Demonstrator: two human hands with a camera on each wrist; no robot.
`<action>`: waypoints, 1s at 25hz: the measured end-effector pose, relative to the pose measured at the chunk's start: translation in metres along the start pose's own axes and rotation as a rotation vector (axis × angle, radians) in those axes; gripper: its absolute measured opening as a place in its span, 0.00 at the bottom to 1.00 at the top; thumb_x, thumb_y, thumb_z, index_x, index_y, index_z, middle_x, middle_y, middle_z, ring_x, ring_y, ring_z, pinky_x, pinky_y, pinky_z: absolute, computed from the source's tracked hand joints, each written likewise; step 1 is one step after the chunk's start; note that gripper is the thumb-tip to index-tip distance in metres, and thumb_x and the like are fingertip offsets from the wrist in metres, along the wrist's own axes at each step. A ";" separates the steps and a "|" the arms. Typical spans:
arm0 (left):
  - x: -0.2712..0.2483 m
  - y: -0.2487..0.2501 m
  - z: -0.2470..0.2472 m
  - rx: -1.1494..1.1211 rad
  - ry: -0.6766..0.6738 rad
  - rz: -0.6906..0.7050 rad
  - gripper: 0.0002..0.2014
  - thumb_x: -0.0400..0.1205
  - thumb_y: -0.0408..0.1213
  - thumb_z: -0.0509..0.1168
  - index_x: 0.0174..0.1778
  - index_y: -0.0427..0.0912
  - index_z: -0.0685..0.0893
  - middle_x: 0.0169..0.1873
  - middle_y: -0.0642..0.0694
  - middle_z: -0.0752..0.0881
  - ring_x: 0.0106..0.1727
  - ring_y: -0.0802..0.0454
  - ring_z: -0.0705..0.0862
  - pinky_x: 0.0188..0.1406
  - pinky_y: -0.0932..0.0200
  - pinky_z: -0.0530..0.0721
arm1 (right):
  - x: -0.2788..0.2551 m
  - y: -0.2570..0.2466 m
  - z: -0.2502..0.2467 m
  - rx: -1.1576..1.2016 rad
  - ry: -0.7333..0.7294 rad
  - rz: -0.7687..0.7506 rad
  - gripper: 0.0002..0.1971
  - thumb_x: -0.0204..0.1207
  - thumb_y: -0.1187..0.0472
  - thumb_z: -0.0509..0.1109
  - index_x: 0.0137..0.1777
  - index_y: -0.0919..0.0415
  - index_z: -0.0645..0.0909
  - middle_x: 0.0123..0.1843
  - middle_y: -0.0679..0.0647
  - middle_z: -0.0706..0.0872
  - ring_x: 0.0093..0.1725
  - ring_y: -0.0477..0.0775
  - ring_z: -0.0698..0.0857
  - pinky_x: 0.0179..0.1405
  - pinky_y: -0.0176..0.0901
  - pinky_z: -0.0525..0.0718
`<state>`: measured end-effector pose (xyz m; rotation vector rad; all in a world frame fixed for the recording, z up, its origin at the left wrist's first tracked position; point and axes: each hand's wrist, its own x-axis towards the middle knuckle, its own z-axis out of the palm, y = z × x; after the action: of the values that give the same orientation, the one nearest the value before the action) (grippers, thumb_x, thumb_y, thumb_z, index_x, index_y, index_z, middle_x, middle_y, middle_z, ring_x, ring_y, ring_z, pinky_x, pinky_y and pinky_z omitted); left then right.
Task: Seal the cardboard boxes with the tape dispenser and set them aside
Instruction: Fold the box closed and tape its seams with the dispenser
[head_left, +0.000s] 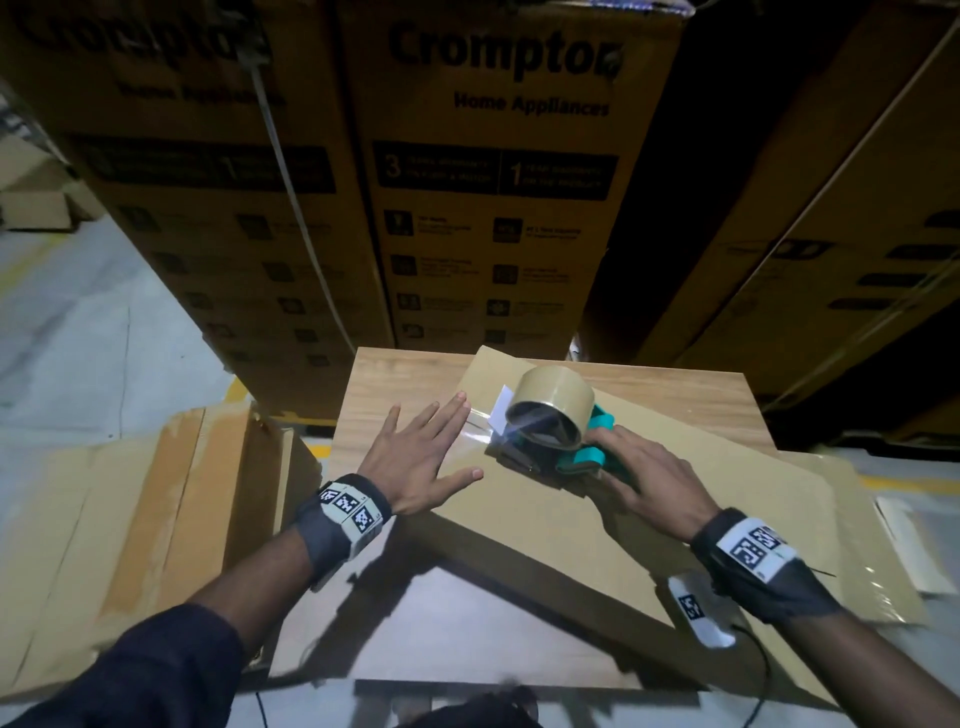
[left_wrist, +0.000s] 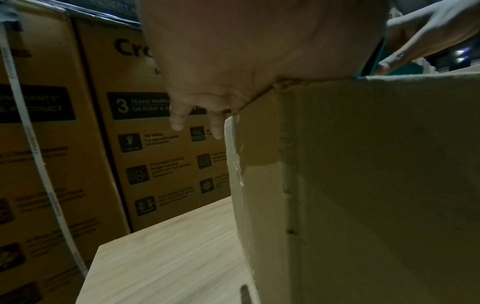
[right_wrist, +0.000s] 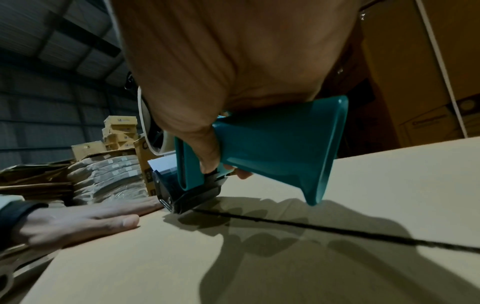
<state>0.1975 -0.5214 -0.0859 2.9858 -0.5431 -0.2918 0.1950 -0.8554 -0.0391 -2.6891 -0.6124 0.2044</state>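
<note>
The box (head_left: 519, 530) sat on the table (head_left: 405, 379), turned at an angle. The left hand (head_left: 421, 462) lay flat on the box's top, fingers spread and straight, beside the seam (right_wrist: 337, 228). The right hand (head_left: 649, 478) gripped the teal handle of the dispenser (head_left: 550, 431), whose front end touched the top at the seam, just beside the left fingertips (head_left: 460, 402). Printed cartons (head_left: 493, 182) stood behind.

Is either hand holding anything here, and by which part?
The right hand grips the tape dispenser by its teal handle. The left hand holds nothing; it lies flat on top of the cardboard box.
</note>
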 end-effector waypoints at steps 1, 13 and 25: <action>-0.001 0.000 0.000 -0.006 -0.004 -0.011 0.46 0.83 0.77 0.38 0.91 0.53 0.39 0.89 0.59 0.35 0.91 0.49 0.51 0.86 0.25 0.48 | -0.001 0.001 -0.004 0.000 0.004 0.003 0.26 0.84 0.57 0.72 0.76 0.36 0.69 0.72 0.46 0.81 0.64 0.51 0.84 0.53 0.52 0.91; 0.000 -0.001 0.008 0.006 0.034 -0.028 0.46 0.82 0.78 0.39 0.91 0.55 0.38 0.88 0.62 0.34 0.90 0.46 0.58 0.85 0.24 0.48 | -0.081 0.045 -0.053 -0.031 -0.016 0.162 0.26 0.80 0.63 0.76 0.77 0.49 0.77 0.73 0.52 0.83 0.65 0.53 0.83 0.56 0.50 0.85; 0.004 0.016 0.001 0.087 -0.001 -0.080 0.55 0.76 0.84 0.37 0.91 0.49 0.39 0.89 0.52 0.37 0.91 0.43 0.36 0.85 0.26 0.35 | -0.092 0.066 -0.037 -0.002 0.000 0.152 0.26 0.81 0.60 0.75 0.74 0.37 0.73 0.72 0.44 0.81 0.63 0.39 0.74 0.55 0.33 0.74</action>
<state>0.1956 -0.5376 -0.0857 3.0965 -0.4491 -0.2833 0.1464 -0.9633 -0.0259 -2.7388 -0.4085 0.2441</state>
